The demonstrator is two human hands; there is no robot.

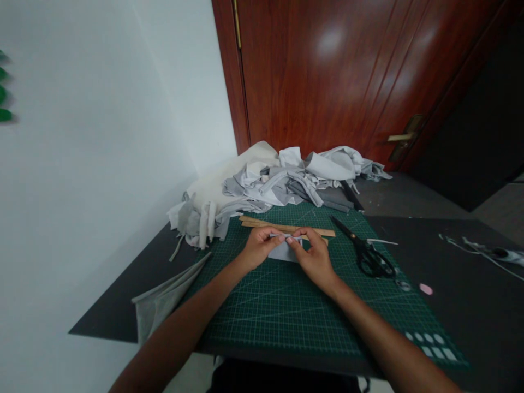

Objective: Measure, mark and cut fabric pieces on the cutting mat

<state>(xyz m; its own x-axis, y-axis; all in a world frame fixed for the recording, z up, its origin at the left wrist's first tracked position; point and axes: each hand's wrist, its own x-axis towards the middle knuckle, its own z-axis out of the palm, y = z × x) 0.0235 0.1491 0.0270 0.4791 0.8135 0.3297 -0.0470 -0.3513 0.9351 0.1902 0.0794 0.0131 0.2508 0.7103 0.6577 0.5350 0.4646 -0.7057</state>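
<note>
Between both hands is a small piece of light grey fabric (284, 252), its far edge turned up or folded, just above the green cutting mat. My left hand (262, 244) pinches that edge between thumb and fingers on the left. On the right, my right hand (311, 255) grips the same edge, its thumb tip close to the left thumb. Just beyond the hands lie wooden rulers (286, 226), partly covered by the fingers. Black-handled scissors (364, 248) rest on the mat to the right, blades pointing away to the left.
A heap of grey and white cloth (286, 177) lines the back of the table before a wooden door (311, 82). The green cutting mat (286, 316) covers the middle. Folded grey cloth (164, 300) hangs over the left front edge. A pink oval piece (426, 289) lies right.
</note>
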